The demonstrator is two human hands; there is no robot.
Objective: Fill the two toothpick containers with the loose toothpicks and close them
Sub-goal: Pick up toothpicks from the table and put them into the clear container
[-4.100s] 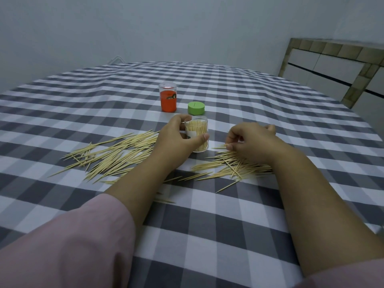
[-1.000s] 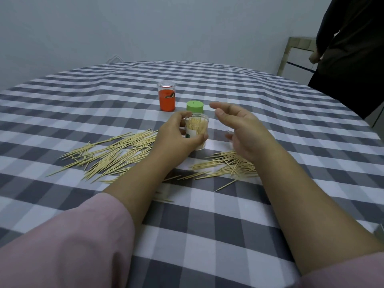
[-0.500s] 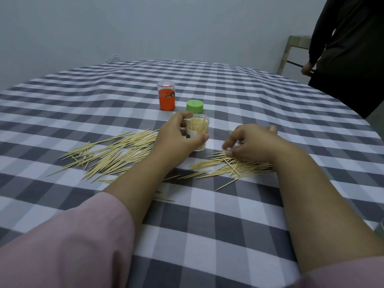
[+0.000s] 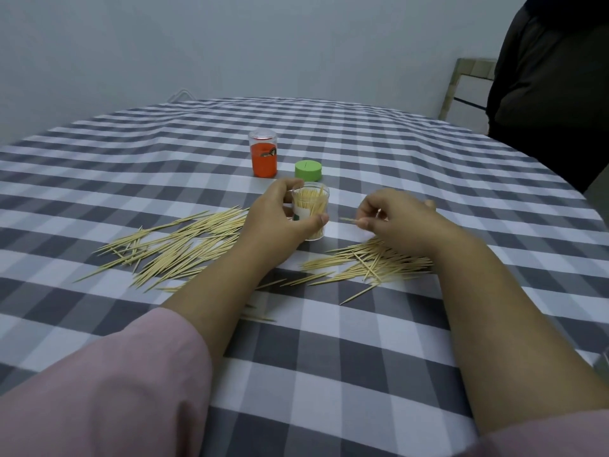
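Observation:
My left hand (image 4: 278,219) grips a clear open container (image 4: 311,206) that stands on the cloth, partly filled with upright toothpicks. My right hand (image 4: 395,219) hovers just right of it and pinches a toothpick (image 4: 347,220) whose tip points toward the container. A green lid (image 4: 308,169) lies behind the container. Farther back stands a second container with an orange label (image 4: 263,158), its clear top on. Loose toothpicks lie in a big pile on the left (image 4: 171,249) and a smaller pile (image 4: 365,263) under my right wrist.
A grey and white checked cloth (image 4: 329,341) covers the round table. A person in dark clothes (image 4: 553,87) stands at the far right edge, in front of a tiled counter (image 4: 468,77). A pale wall lies behind the table.
My right hand has lifted off the right pile with a toothpick pinched in its fingers and moved toward the container. My left hand keeps its grip on the container.

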